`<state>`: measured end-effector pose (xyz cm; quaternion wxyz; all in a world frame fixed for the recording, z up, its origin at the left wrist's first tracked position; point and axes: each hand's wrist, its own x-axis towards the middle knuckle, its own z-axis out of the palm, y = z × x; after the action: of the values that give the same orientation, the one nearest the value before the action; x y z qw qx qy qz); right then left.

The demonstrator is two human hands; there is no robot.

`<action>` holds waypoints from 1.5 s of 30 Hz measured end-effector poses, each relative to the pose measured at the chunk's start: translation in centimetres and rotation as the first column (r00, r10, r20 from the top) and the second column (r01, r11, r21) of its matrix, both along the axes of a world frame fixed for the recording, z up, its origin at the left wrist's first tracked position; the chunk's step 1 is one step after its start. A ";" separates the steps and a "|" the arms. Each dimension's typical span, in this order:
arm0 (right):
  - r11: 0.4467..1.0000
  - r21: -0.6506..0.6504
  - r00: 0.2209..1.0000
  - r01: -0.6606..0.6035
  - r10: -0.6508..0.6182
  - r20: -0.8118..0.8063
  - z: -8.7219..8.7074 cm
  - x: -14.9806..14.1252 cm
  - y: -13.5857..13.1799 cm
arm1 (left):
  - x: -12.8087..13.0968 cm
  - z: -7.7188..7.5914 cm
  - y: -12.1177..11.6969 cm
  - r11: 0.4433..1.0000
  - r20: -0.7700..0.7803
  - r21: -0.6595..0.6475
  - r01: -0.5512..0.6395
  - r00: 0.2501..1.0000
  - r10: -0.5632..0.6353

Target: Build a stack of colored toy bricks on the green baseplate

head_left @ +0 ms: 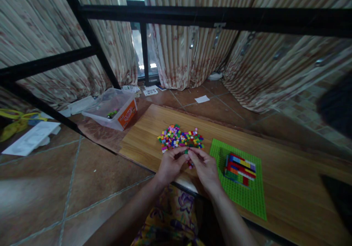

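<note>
My left hand (171, 164) and my right hand (204, 164) meet over the near edge of the table. Between their fingertips they pinch a small green toy brick (186, 151); fingers partly cover it. Just beyond my hands spreads a pile of loose toy bricks (176, 136) in many colours, with a few pink and red ones showing below my fingers. To the right of my right hand lies a bright green baseplate (236, 198). On it stands a block-shaped build of coloured bricks (241, 169), in rows of red, blue, yellow, white and green.
A wooden tabletop (288, 187) runs across the front. At its far left stands a clear plastic bin (110, 108) with an orange label and a few pieces inside. White foam packaging (31, 137) lies on the tiled floor. Black metal bars (192, 16) and striped curtains (176, 55) stand behind.
</note>
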<state>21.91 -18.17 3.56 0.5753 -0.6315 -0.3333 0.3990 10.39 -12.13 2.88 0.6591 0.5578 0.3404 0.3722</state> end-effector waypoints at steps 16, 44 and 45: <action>0.994 0.047 0.983 0.103 -0.094 -0.156 1.3 -1.0 -1.2 | -0.1 1.1 -1.2 0.988 0.096 -0.155 -0.002 0.995 0.018; 0.991 0.038 0.899 0.131 -0.102 -0.427 -0.3 -1.3 -0.7 | 0.4 1.3 -1.0 0.935 0.152 -0.352 -0.035 0.984 0.094; 0.990 0.039 0.909 0.135 -0.108 -0.402 -0.4 -1.3 -0.7 | 0.5 1.3 -1.0 0.939 0.152 -0.343 -0.030 0.985 0.087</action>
<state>20.60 -18.87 3.13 0.6754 -0.5371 -0.1821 0.4713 10.87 -13.13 4.20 0.7597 0.3928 0.3604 0.3724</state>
